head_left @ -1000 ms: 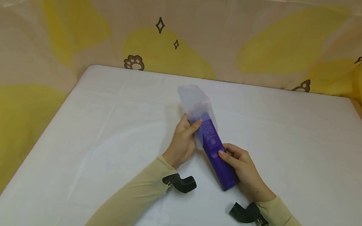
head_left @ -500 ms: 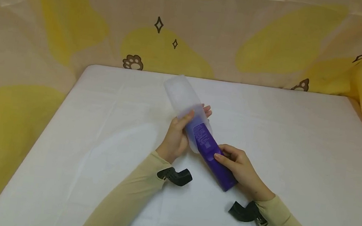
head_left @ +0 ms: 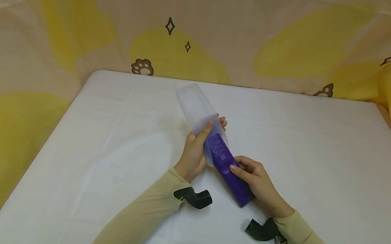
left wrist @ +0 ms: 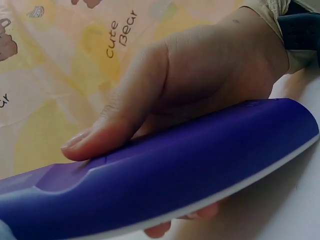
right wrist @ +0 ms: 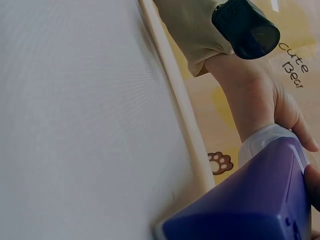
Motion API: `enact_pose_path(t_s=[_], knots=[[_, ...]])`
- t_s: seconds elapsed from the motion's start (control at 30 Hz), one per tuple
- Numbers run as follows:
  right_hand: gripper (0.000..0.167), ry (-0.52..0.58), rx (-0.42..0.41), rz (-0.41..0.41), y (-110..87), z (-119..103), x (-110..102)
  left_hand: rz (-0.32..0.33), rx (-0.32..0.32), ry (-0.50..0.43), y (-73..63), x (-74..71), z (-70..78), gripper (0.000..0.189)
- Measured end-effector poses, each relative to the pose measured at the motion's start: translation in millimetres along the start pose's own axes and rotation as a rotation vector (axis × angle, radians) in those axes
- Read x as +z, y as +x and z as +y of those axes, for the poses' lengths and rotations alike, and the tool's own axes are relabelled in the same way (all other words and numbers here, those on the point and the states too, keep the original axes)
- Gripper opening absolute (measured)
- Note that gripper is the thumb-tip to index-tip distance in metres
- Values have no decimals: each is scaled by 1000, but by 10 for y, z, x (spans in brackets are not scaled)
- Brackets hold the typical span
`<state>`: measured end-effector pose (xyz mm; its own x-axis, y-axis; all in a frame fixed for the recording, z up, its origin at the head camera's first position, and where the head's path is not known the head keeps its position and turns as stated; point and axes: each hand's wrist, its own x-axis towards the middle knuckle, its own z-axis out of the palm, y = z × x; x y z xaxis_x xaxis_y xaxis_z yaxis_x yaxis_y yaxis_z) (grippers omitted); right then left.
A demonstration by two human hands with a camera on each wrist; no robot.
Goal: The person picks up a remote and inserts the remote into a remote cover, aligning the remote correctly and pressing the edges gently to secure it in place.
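Observation:
A long, slightly curved purple plastic case (head_left: 230, 168) with pale printed text slants across the middle of the head view. Over its far end lies a frosted translucent cover (head_left: 193, 102), which my left hand (head_left: 193, 154) holds, thumb on top and fingertips showing past the far side. My right hand (head_left: 259, 181) grips the near half of the case, thumb on the upper face and fingers underneath. A white underside shows along the purple case (left wrist: 175, 175) in the left wrist view, where the right hand's thumb presses near a shallow notch.
A white-covered table (head_left: 121, 170) lies under both hands, its far edge meeting a yellow and beige patterned cloth (head_left: 209, 31). Black curved mounts (head_left: 194, 198) stick out from both wrists.
My left hand has shifted its grip, its fingertips now showing past the far side. The frosted cover has swung left, lining up with the purple case. My right hand has hardly moved.

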<state>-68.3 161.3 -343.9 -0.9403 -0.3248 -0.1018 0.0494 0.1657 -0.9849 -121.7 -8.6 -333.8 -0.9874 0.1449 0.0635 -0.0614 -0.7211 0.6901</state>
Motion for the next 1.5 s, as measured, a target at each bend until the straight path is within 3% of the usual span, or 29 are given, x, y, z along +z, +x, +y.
enact_pose_path(t_s=[0.53,0.9,1.2,1.5], knots=[[22,145,78,57,-17,43,74,-47,-5,1,-24,-26,-36,45],[29,113,46,108,-8,19,90,-111,-46,-2,17,-41,50,40],[28,67,16,217,3,16,95,-61,-77,12,78,-123,109,20],[27,100,2,253,-3,16,93,-44,-74,-12,79,-86,55,17]])
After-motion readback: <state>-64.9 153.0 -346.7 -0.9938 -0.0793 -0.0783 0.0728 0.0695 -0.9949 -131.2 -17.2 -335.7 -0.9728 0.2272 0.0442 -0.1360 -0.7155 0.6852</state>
